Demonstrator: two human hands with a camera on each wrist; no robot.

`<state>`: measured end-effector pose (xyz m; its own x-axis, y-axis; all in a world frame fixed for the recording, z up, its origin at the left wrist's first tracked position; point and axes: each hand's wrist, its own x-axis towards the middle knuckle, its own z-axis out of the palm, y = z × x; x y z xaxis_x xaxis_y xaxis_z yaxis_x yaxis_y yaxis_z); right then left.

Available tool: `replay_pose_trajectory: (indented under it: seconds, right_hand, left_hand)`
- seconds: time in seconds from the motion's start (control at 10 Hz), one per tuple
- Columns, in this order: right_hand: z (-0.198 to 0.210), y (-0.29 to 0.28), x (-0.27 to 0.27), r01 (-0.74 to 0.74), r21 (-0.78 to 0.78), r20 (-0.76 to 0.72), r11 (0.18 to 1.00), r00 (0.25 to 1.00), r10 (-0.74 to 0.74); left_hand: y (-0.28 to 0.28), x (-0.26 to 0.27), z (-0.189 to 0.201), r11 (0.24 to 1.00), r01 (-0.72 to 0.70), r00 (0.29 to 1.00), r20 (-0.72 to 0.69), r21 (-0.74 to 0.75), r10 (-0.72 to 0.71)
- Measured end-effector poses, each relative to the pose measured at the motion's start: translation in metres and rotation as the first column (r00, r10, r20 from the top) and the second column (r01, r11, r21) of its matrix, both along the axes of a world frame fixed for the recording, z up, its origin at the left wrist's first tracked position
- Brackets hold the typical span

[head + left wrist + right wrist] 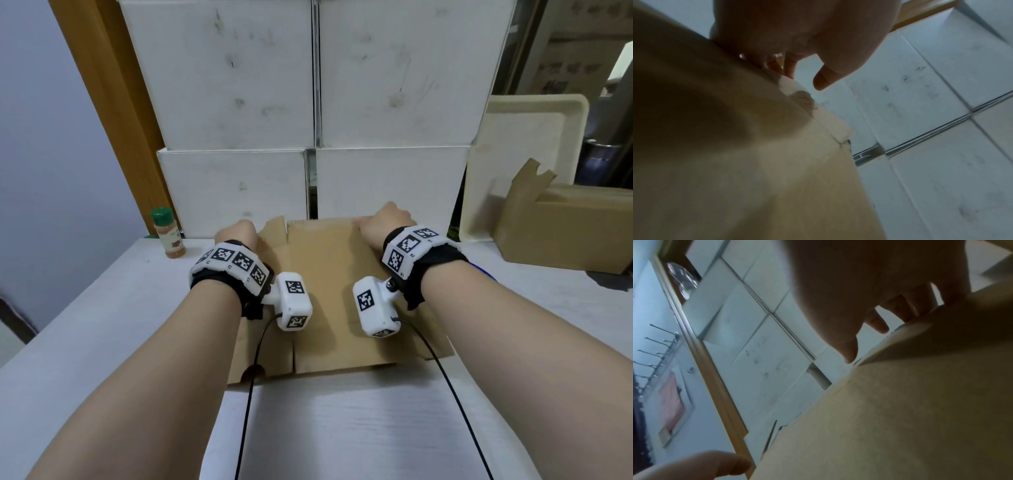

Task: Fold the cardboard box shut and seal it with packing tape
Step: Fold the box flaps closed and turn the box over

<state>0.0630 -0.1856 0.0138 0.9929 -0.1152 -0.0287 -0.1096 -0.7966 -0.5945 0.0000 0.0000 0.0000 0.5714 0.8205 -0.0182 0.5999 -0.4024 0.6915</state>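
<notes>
A flattened brown cardboard box (329, 274) lies on the white table (342, 428) in front of me, its flaps spread out. My left hand (236, 233) is at the box's far left corner, and its fingers (777, 65) curl over the far edge of the cardboard box (735, 162) while the thumb hangs free. My right hand (387, 219) is at the far right corner, where its fingers (916, 308) hook over the far edge of the cardboard box (900, 418). No packing tape is in view.
Stacked white boxes (308, 102) stand right behind the cardboard. A spice bottle with a green cap (168, 236) is at the back left. At the right are an open brown carton (565, 226) and a cream tray (513, 137) leaning upright.
</notes>
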Motion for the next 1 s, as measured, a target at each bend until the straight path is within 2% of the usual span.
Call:
replay_pose_trajectory:
  seconds: [0.1,0.2,0.3,0.4,0.5,0.6,0.8,0.9,1.0]
  right_hand:
    - [0.027,0.004,-0.004,0.013,0.057,0.122,0.998,0.992,-0.019]
    - [0.038,0.003,-0.005,0.002,0.111,0.207,0.994,0.978,-0.025]
    - [0.049,0.003,-0.009,0.0,0.16,0.299,0.987,0.953,-0.049]
    - [0.055,0.003,-0.012,0.006,0.198,0.332,0.98,0.94,-0.073]
    - [0.065,0.006,-0.017,-0.027,0.24,0.361,0.97,0.931,-0.064]
    - [0.07,0.008,-0.017,-0.055,0.278,0.38,0.959,0.923,-0.057]
    - [0.074,0.003,-0.02,-0.038,0.424,0.409,0.905,0.899,-0.154]
    - [0.072,-0.004,-0.019,-0.021,0.474,0.421,0.88,0.884,-0.205]
    - [0.07,-0.006,-0.021,-0.017,0.462,0.436,0.887,0.875,-0.21]
  left_hand:
    - [0.026,0.034,0.005,0.914,0.164,0.946,0.321,-0.371,-0.04]
    - [0.023,0.032,0.014,0.905,0.191,0.912,0.41,-0.381,-0.02]
    - [0.015,0.033,0.032,0.877,0.213,0.83,0.553,-0.431,0.07]
    - [0.008,0.031,0.043,0.867,0.242,0.774,0.625,-0.436,0.098]
    - [0.003,0.032,0.048,0.919,0.241,0.751,0.66,-0.312,0.027]
    - [-0.004,0.03,0.055,0.929,0.253,0.731,0.682,-0.271,0.0]
    - [-0.011,0.025,0.063,0.935,0.303,0.664,0.745,-0.187,-0.066]
    - [-0.007,0.017,0.053,0.926,0.33,0.623,0.779,-0.183,-0.068]
    - [-0.006,0.012,0.048,0.908,0.362,0.632,0.771,-0.209,-0.075]
